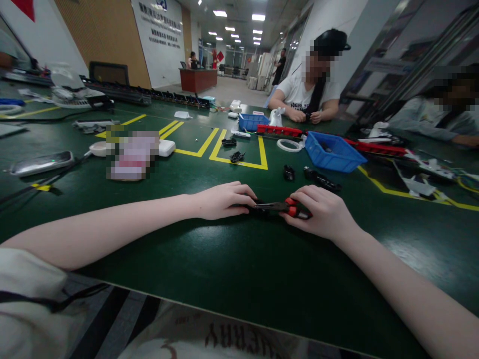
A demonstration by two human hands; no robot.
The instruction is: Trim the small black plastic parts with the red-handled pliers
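My right hand (pixel 324 212) is closed around the red-and-black handles of needle-nose pliers (pixel 276 206). The jaws point left, toward the fingertips of my left hand (pixel 224 200). My left fingers are pinched on a small black part (pixel 261 211) at the plier tips, low over the green table. Its shape is mostly hidden by the fingers and the jaws. Beyond my hands lie more black plastic pieces: a small one (pixel 289 172), a longer one (pixel 322 178), and two others (pixel 237 157) inside a yellow-taped outline.
A blue bin (pixel 333 152) stands at the right beyond my hand, beside a white tape roll (pixel 290 145). Another blue bin (pixel 253 121) is farther back. A blurred phone (pixel 132 155) and white case (pixel 166 147) lie left. Across the table sits a person (pixel 310 92) in a black cap.
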